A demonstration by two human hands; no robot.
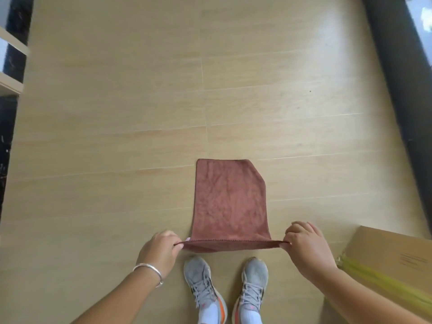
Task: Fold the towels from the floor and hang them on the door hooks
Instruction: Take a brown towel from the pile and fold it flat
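Observation:
A reddish-brown towel (230, 202) hangs stretched flat in front of me above the wooden floor. My left hand (161, 250) pinches its near left corner. My right hand (306, 249) pinches the near right corner, so the top edge runs taut between them. The towel's far right corner is turned in, which leaves a slanted edge there. A silver bangle sits on my left wrist. No door hooks are in view.
My two grey sneakers (224, 288) stand just below the towel. A cardboard box (392, 253) lies at the lower right with a blurred yellow-green thing (383, 284) across it. A dark strip (402, 90) runs along the right, and shelf edges (11, 64) show at the left.

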